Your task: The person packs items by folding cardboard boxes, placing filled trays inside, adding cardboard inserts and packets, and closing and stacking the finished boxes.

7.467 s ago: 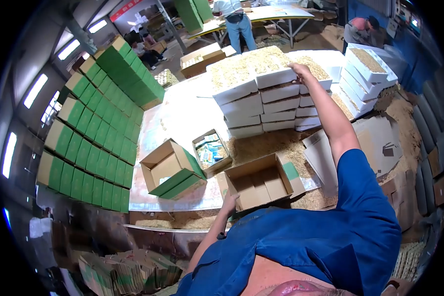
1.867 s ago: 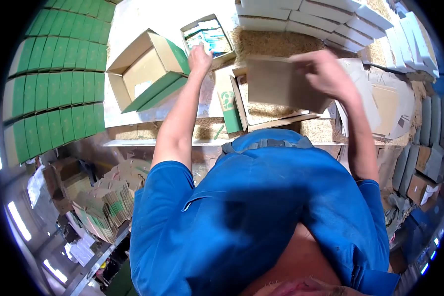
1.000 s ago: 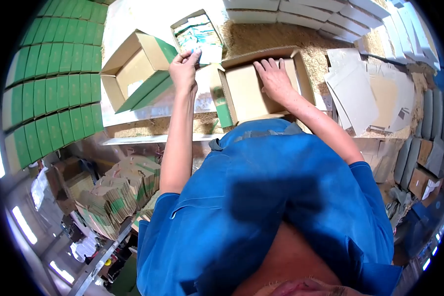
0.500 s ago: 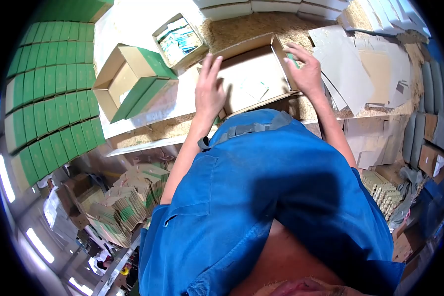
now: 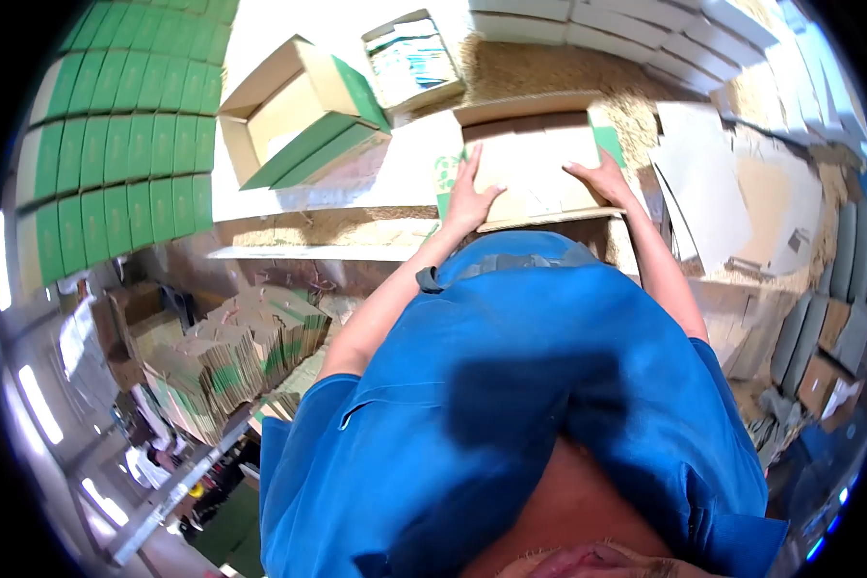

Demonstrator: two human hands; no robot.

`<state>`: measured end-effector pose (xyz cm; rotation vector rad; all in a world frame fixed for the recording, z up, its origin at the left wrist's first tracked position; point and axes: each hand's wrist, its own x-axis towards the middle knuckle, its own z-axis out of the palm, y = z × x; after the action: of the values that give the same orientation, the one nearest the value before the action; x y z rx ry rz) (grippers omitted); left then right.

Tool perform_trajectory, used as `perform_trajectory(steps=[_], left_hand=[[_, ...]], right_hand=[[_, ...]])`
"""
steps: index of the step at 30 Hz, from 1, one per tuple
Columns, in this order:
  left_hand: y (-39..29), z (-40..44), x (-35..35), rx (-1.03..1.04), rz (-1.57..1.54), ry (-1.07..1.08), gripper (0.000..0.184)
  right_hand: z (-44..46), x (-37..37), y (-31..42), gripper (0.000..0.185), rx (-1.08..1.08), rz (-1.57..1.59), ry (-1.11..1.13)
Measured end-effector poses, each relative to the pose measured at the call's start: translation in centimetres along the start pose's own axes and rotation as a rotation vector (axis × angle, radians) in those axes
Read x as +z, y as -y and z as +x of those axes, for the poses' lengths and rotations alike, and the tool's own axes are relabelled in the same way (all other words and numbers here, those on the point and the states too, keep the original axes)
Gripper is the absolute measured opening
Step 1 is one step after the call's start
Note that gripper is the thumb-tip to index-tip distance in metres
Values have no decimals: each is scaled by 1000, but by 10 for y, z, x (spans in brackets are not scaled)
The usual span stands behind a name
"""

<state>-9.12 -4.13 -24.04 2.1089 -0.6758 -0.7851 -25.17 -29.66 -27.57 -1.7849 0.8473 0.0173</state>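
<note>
In front of my body an open cardboard box (image 5: pixel 525 101) has flaps folded out at both ends and light cardboard lying inside it. My left hand (image 5: pixel 470 200) rests at the box's left end, fingers apart. At the right end, my right hand (image 5: pixel 602 181) reaches over the edge, its thumb apart from the fingers. Neither hand shows anything gripped. Left of it stands an open green and brown box (image 5: pixel 299 120). Behind, between the two boxes, a small box (image 5: pixel 411 58) holds blue and white packets.
Rows of green boxes (image 5: pixel 116 144) stand at the left. White trays (image 5: pixel 636 34) are stacked at the back right, and grey cardboard sheets (image 5: pixel 703 183) lie at the right. Folded cartons (image 5: pixel 236 356) stand below the table edge (image 5: pixel 328 253).
A cardboard sheet went into the box and a small white item then lay on it. My left hand moved from the packets to the box's left end. Both hands are now lower on the box.
</note>
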Motion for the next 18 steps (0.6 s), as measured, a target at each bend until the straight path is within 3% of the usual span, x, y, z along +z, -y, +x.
perform_trajectory(steps=[3, 4, 6, 10, 12, 13, 16, 17, 18], left_hand=[[9, 3, -3, -2, -75, -10, 90], [14, 3, -4, 51, -119, -25, 89], [9, -1, -12, 51, -131, -24, 88], [28, -1, -26, 148, -387, 5, 82], [30, -2, -32, 164, -350, -13, 81], [31, -1, -35, 180, -308, -17, 79], [33, 1, -52, 53, -379, 45, 74], [51, 8, -47, 152, -518, 4, 70], [22, -11, -76, 159, -623, -28, 61]], right_hand=[[-17, -3, 36, 82, 60, -110, -86], [-18, -8, 41, 86, 59, 69, 57], [-18, -5, 32, 87, 83, 425, 103], [-30, -11, 46, 73, 160, 624, 154], [-28, 3, 41, 73, 206, 537, -47], [-39, 3, 64, 74, 174, 568, 70], [-28, 11, 25, 53, 154, 575, -20], [-11, 16, -22, 43, 120, 677, -126], [-33, 24, 19, 44, 192, 784, -124]])
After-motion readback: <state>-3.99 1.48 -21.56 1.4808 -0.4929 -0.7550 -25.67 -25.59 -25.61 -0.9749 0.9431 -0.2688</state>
